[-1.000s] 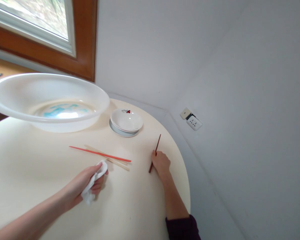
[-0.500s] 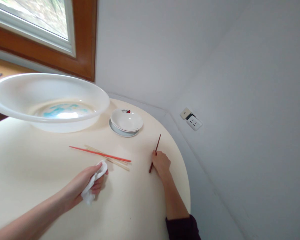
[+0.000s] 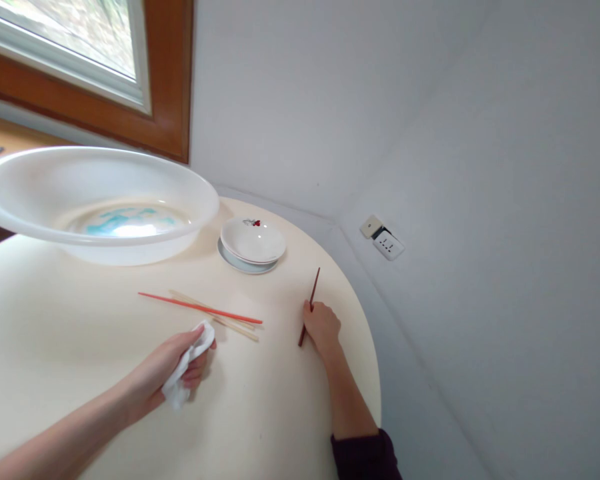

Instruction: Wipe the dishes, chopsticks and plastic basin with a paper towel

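Crumpled in my left hand (image 3: 173,367) is a white tissue or cloth (image 3: 184,373), the fingers closed round it. My right hand (image 3: 323,328), near the table's right edge, grips a dark brown chopstick (image 3: 315,285) about its middle; both ends stick out past the fingers. Whether it is one stick or two together I cannot tell. Just beyond my left hand, an orange-red chopstick (image 3: 200,307) lies across pale wooden chopsticks (image 3: 240,329) on the table.
A big translucent white basin (image 3: 100,252) stands at the back left. Beside it is a small stack of white dishes (image 3: 255,241). The cream round table (image 3: 260,413) curves along a grey-white wall, which carries a socket (image 3: 389,246). A wood-framed window (image 3: 170,80) is behind.
The brown chopstick in my right hand has shifted very slightly, its far tip a little to the left. Otherwise both hands and the things on the table look the same.
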Demonstrator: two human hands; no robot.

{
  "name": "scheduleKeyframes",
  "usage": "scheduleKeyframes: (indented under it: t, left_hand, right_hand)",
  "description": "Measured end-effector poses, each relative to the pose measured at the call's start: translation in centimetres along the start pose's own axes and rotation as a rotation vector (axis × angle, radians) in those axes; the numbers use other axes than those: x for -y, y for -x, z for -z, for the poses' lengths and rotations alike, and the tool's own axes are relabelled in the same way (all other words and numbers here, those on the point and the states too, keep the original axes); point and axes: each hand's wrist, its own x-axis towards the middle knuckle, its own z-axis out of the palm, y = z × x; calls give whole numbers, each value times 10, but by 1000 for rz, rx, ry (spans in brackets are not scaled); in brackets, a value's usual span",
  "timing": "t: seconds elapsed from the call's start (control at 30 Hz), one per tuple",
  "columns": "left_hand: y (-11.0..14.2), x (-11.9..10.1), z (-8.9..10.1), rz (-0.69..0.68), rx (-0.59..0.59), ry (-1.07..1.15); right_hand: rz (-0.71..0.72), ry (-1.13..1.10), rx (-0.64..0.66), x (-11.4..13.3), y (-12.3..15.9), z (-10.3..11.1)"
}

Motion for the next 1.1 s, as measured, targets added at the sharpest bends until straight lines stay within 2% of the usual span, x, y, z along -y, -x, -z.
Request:
scheduleKeyframes:
  t: [0.47,0.7,0.87,1.1]
  left_hand:
    - [-1,1,3,-18,51,-31]
    - [0,1,1,-2,52,-20]
    - [1,-1,-1,8,-4,-22]
    - [0,0,1,0,35,-33]
  right_hand:
    - [2,-30,10,-1,0,0]
    - [16,-32,12,-1,-1,-1]
    - [24,-33,4,-2,-1,-2]
    - [18,-35,0,-2,-1,-2]
